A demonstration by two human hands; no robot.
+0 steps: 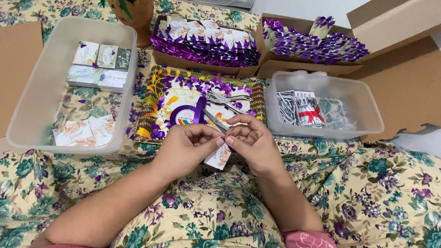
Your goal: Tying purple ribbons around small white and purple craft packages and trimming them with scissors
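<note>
Holding the small card [219,157] between both sets of fingertips, you kept it just above your lap, in front of the patterned tray [151,115]. Left hand [186,149] pinched the card's upper edge; right hand [251,142] gripped it beside the left, fingers curled. Scissors [215,120] and ribbon roll [183,117] lay on the tray, close by. Judgement: steady the card low and keep your thumbs clear of the top edge for neat work.
</note>
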